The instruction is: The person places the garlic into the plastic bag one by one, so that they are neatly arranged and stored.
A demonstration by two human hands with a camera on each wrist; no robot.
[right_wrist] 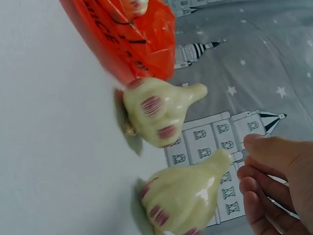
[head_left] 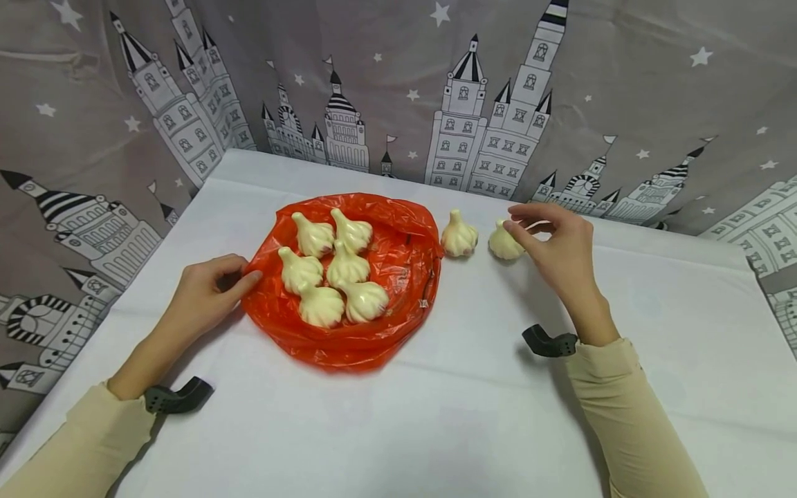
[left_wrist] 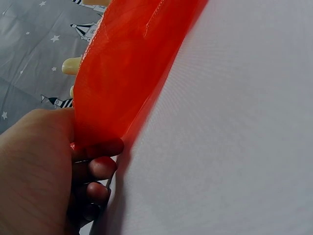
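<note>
A red plastic bag [head_left: 336,349] lies spread on the white table with its mouth turned up. Inside it rest several model garlic bulbs [head_left: 320,306], cream-coloured and glossy. My left hand [head_left: 208,294] pinches the bag's left rim between thumb and fingers; in the left wrist view the red film [left_wrist: 122,73] passes in front of the fingertips. To the right of the bag stand two more bulbs, a nearer garlic bulb [right_wrist: 159,110] and a farther garlic bulb [right_wrist: 188,198]. Beside the farther one's stem hovers my right hand [head_left: 563,245], its fingers loosely bent and a small gap from the bulb.
A white cloth [head_left: 398,429] covers the table. At the back and sides hangs a grey curtain [head_left: 386,41] printed with castles and stars. Each wrist carries a black camera mount, such as the right mount [head_left: 548,341].
</note>
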